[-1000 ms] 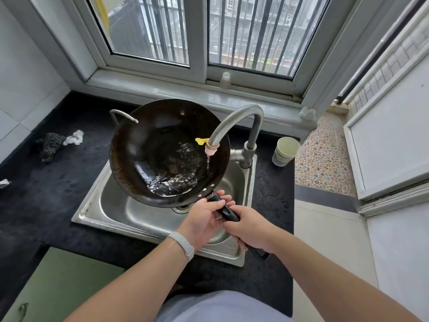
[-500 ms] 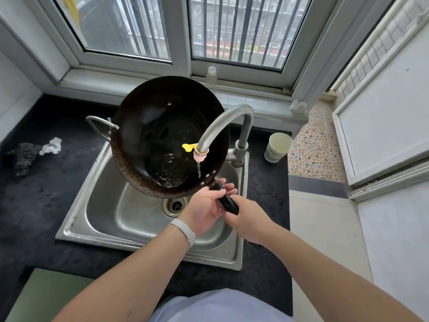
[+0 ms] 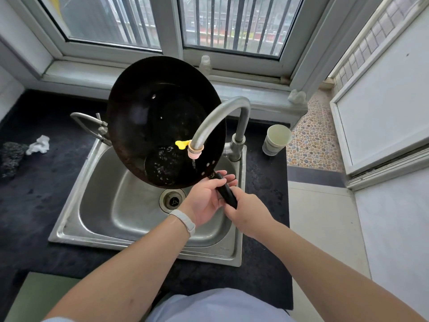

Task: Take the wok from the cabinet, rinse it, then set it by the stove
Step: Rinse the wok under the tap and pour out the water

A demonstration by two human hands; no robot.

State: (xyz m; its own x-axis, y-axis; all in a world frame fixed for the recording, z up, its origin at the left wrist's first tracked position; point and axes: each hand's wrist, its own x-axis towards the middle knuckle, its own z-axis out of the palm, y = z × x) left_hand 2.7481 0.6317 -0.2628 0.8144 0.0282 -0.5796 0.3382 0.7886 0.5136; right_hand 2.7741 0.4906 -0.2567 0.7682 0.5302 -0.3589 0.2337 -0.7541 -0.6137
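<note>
Head view: the wok [image 3: 162,117] is held above the steel sink [image 3: 111,205], tilted steeply so its dark inside faces the camera. Its far rim is up at 12 o'clock toward the window, and its low edge hangs just over the drain [image 3: 173,199]. A little water pools in the lowest part of the bowl. A thin stream from the faucet [image 3: 220,115] drops past the rim at about 5 o'clock on the wok. The wok's metal loop grip [image 3: 88,124] sticks out at 9 o'clock.

The black handle [image 3: 226,194] runs from the wok's rim toward 5 o'clock, and both hands are clamped on it, close together and touching.
- **Left hand:** the left hand [image 3: 204,201] lies palm up under the end nearest the wok. Its fingers curl round the handle, with the fingertips showing on the far side. A white band [image 3: 183,220] is on that wrist.
- **Right hand:** the right hand [image 3: 248,212] grips the lower end, knuckles toward the camera. Its fingers are wrapped underneath and out of sight.

On the dark counter [image 3: 34,194], a paper cup [image 3: 276,140] stands at 3 o'clock from the faucet base. A crumpled tissue [image 3: 38,145] and a scouring pad [image 3: 11,156] lie at 9 o'clock from the sink.
</note>
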